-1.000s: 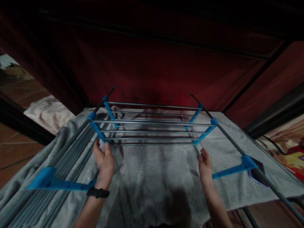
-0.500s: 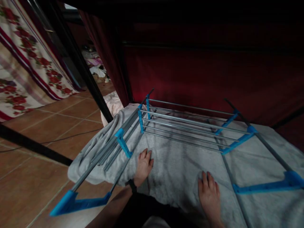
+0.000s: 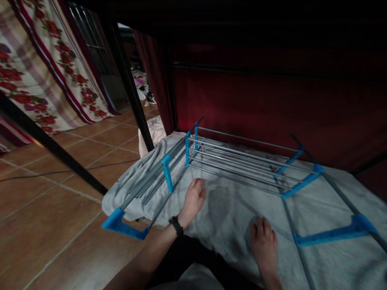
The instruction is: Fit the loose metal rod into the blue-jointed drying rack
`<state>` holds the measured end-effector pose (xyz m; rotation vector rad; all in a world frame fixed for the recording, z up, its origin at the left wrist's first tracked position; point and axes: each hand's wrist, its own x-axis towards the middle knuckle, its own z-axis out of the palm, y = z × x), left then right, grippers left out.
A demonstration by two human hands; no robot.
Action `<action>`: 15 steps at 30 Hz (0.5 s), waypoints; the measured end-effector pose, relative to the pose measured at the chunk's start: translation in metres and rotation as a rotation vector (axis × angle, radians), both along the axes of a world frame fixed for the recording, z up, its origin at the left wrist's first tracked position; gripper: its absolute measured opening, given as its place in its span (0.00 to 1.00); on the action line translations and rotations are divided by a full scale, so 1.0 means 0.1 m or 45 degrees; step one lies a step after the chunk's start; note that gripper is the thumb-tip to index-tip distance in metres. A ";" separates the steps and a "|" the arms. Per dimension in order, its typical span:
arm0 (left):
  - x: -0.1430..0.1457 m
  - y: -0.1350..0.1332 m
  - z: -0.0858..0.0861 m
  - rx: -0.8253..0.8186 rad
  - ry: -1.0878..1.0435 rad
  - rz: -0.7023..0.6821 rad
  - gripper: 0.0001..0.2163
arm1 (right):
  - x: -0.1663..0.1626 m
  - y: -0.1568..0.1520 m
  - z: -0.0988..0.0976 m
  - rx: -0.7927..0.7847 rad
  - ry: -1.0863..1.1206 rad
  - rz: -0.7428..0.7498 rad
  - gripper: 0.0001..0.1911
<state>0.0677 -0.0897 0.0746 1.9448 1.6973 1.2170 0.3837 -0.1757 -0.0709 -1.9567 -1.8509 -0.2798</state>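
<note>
A grey towel (image 3: 229, 209) lies spread over a drying rack (image 3: 242, 159) of grey metal rods with blue plastic joints. My left hand (image 3: 192, 199), a black watch on its wrist, rests on the towel beside the rack's left side rods, fingers stretched out. My right hand (image 3: 264, 241) lies flat on the towel nearer to me, fingers apart. Neither hand holds anything.
A dark red cloth wall (image 3: 272, 104) stands just behind the rack. A black pole (image 3: 133, 92) rises at the left, and another black bar (image 3: 51, 147) slants across the brown tiled floor (image 3: 54, 201). A flowered curtain (image 3: 45, 76) hangs at far left. A pale cloth (image 3: 152, 131) lies by the pole.
The view has swung to the left, bringing floor and curtain into sight. Both hands have drawn back from the rack's near rods and now lie flat on the towel.
</note>
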 end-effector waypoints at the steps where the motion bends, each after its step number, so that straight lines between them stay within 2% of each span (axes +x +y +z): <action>1: 0.14 0.06 0.20 0.068 -0.006 -0.050 0.18 | 0.00 0.00 0.00 0.008 -0.012 0.007 0.26; 4: 0.44 0.14 0.86 0.241 0.026 -0.133 0.17 | -0.01 0.00 0.01 0.021 -0.025 -0.011 0.26; 7: 0.45 -0.05 1.42 0.304 0.118 -0.190 0.14 | -0.01 0.00 0.01 0.019 -0.010 -0.022 0.28; 9: 0.29 -0.31 1.67 0.330 0.210 -0.180 0.12 | 0.00 -0.01 0.01 0.024 0.033 0.003 0.29; 11: 0.01 -0.62 1.86 0.352 0.346 -0.072 0.12 | 0.01 -0.01 0.01 0.027 0.080 0.031 0.29; 13: -0.35 -0.92 2.03 0.316 0.453 0.044 0.14 | 0.03 -0.02 0.01 0.009 0.092 0.064 0.29; 15: -0.76 -1.14 2.20 0.223 0.429 0.162 0.19 | 0.04 -0.02 -0.01 -0.007 0.070 0.078 0.28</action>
